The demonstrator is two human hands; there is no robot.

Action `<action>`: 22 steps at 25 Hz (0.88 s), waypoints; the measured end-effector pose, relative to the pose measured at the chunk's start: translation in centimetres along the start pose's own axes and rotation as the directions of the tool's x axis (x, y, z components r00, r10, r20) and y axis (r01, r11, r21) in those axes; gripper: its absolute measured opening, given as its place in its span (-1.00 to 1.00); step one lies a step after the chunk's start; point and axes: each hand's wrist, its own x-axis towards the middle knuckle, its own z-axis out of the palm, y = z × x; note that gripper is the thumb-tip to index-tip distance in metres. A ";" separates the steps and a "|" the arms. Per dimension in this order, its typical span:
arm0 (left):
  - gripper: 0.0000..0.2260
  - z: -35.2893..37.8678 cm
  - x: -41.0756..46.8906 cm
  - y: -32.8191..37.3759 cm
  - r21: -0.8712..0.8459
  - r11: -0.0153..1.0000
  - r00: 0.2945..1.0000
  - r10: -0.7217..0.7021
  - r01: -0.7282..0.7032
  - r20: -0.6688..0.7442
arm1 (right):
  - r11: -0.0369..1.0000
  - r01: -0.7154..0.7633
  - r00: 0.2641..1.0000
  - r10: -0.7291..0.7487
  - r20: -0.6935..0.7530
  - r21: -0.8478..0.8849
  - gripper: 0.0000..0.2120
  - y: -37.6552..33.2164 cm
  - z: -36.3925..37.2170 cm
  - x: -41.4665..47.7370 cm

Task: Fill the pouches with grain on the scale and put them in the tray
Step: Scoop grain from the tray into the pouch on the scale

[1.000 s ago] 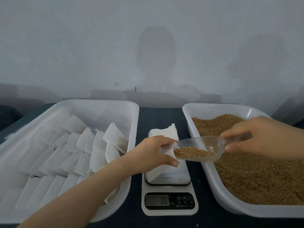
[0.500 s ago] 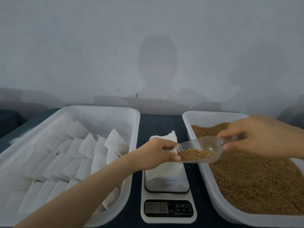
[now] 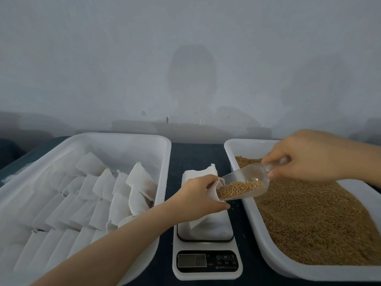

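Note:
My left hand [image 3: 198, 195] grips the mouth of a white pouch [image 3: 206, 226] that lies on the white scale [image 3: 207, 265]. In my right hand [image 3: 309, 155] is the handle of a clear plastic scoop [image 3: 245, 183], tilted down to the left with its lip at the pouch mouth. Brown grain [image 3: 239, 187] sits in the scoop's front. More white pouches [image 3: 201, 172] lie stacked behind the scale. The white tray [image 3: 115, 141] on the left holds several filled pouches in rows.
A white tray [image 3: 233, 153] on the right is full of brown grain [image 3: 309, 223]. The dark table surface [image 3: 195, 153] shows between the trays. A grey wall stands close behind. The scale's display [image 3: 192, 260] faces me at the front.
The scoop has tipped further down to the left and its grain has slid toward the pouch mouth. My right hand has risen. The view has shifted slightly.

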 end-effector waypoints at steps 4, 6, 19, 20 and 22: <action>-0.65 0.0 -0.1 -0.3 -0.073 0.997 0.999 -0.017 0.015 -0.032 | 0.985 0.000 0.998 0.010 0.058 -0.170 -0.79 -1.9 -1.7 1.2; -0.69 -0.2 -0.1 -0.4 -0.096 0.995 0.999 -0.023 0.018 -0.046 | 0.976 0.002 0.996 0.018 0.090 -0.216 -0.82 -3.1 -2.5 1.6; -0.59 -0.6 -0.1 -1.1 -0.005 0.995 0.995 -0.095 0.095 -0.029 | 0.801 0.009 0.996 -0.063 -0.069 -0.598 -0.75 -8.1 -3.0 1.3; -0.60 -0.6 -0.1 -1.1 -0.009 0.995 0.995 -0.100 0.100 -0.028 | 0.832 0.001 0.995 -0.057 -0.084 -0.555 -0.74 -7.5 -2.9 0.9; -0.61 -0.6 -0.2 -1.1 -0.006 0.994 0.994 -0.105 0.105 -0.028 | 0.901 -0.020 0.991 -0.039 -0.127 -0.433 -0.71 -5.1 -2.5 0.2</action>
